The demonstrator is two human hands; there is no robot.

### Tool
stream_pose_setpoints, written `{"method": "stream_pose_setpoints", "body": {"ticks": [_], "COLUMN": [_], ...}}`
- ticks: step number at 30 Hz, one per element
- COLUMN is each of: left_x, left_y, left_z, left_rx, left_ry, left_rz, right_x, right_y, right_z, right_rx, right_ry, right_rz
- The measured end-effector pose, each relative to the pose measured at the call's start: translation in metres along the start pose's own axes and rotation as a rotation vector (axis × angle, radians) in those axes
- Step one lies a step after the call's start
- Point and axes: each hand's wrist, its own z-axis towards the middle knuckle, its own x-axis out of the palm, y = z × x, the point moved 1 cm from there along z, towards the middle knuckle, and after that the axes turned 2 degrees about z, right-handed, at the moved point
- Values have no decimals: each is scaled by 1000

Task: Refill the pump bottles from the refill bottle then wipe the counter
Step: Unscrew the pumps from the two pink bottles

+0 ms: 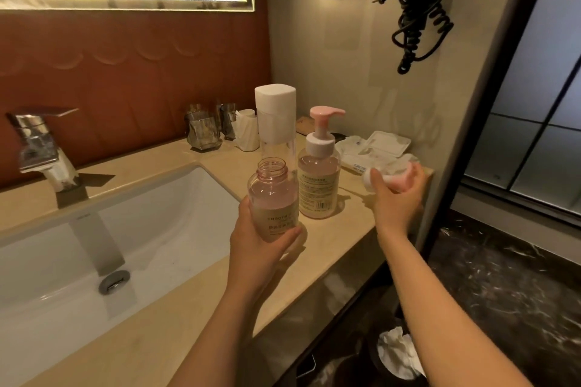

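Note:
My left hand (261, 242) grips an uncapped clear bottle (273, 198) with pink liquid, held upright just above the counter's front. Behind it stands a tall clear refill bottle with a white cap (276, 116). To its right a second pump bottle (319, 185) stands on the beige counter (176, 163) with its pink pump head (323, 116) on. My right hand (397, 195) is closed around a removed pink and white pump head (393, 177), low over the counter's right end.
A white sink (94, 245) with a chrome tap (41, 151) fills the left. Glasses (204, 132) and a white cup (246, 132) stand at the back. An open wipes pack (374, 148) lies beside the wall. A coiled cord (418, 22) hangs above. A bin with tissue (399, 352) sits below.

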Motion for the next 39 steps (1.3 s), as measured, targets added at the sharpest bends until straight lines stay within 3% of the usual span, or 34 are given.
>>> {"method": "stream_pose_setpoints", "body": {"ticks": [3,11,17,28,39], "left_x": [-1,0,0,2,5], "left_y": [-1,0,-2,0,1], "left_z": [0,1,1,2,1], "left_rx": [1,6,-4,17,-19], "left_ry": [2,12,13,34,30], "left_rz": [8,29,34,59,82], "right_x": [18,40,50,37,58], "right_y": [-6,-15,-8,37,60], "right_z": [10,26,32,10,-5], "right_rx": [-57,9,-34,-225,-272], "right_ry": [122,307,372,225,576], "right_rz": [-177,-514,-678,-269,-139]}}
